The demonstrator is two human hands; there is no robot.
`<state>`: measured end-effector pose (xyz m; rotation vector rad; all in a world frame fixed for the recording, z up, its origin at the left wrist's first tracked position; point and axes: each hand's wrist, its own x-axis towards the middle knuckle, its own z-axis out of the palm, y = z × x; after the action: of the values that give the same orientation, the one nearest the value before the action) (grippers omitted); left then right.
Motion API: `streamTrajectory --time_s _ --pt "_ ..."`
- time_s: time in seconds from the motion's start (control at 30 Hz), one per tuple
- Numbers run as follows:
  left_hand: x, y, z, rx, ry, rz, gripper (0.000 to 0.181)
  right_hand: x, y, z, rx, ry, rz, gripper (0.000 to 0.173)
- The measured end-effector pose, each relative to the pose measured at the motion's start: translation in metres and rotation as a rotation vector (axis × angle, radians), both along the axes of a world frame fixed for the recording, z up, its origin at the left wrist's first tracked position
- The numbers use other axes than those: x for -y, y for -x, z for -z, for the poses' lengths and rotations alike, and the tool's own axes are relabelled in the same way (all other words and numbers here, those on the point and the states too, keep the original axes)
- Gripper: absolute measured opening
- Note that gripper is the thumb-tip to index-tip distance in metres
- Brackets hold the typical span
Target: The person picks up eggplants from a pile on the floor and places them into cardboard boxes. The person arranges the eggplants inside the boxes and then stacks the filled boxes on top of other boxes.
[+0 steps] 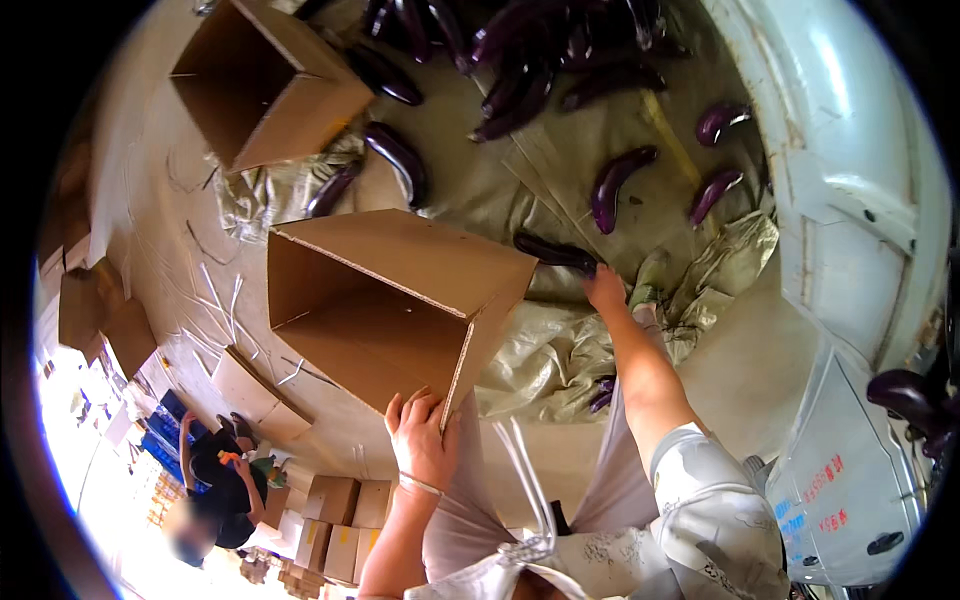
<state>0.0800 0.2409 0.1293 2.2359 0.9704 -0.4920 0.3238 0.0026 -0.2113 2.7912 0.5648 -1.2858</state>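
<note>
My left hand (424,442) grips the near edge of an open cardboard box (420,262), which lies tilted with its mouth towards the lower left. No eggplant shows in the part of its inside that I can see. Right of the box, my right hand (606,289) holds the end of a dark purple eggplant (555,252) over a woven plastic sheet (540,345). Several loose eggplants (619,187) lie on the sheet, and a heap of eggplants (525,82) is at the top. Another eggplant (397,157) rests behind the box.
A second open cardboard box (300,120) stands at upper left. A pale metal vehicle body (847,225) curves along the right. White straps (232,315) and flattened cardboard (255,394) lie on the floor at left. A person (225,480) and stacked cartons (330,502) are farther off.
</note>
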Motion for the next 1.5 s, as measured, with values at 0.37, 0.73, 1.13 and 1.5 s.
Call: streamTrajectory --time_s 0.37,0.73,1.13,1.5 --pt "0.069 -0.036 0.039 -0.131 0.018 -0.001 0.029 0.041 -0.032 0.031 -0.065 0.024 -0.169 0.045" --pt "0.109 -0.034 0.090 -0.020 -0.018 0.006 0.038 0.011 -0.067 -0.220 0.340 -0.425 -0.083 0.056" --pt "0.109 -0.081 0.130 0.540 0.409 -0.381 0.026 -0.036 -0.055 -0.298 0.231 -0.249 -0.128 0.056" --pt "0.113 -0.117 0.119 0.702 1.783 -1.117 0.050 -0.069 0.030 -0.323 -0.257 -0.292 0.550 0.060"
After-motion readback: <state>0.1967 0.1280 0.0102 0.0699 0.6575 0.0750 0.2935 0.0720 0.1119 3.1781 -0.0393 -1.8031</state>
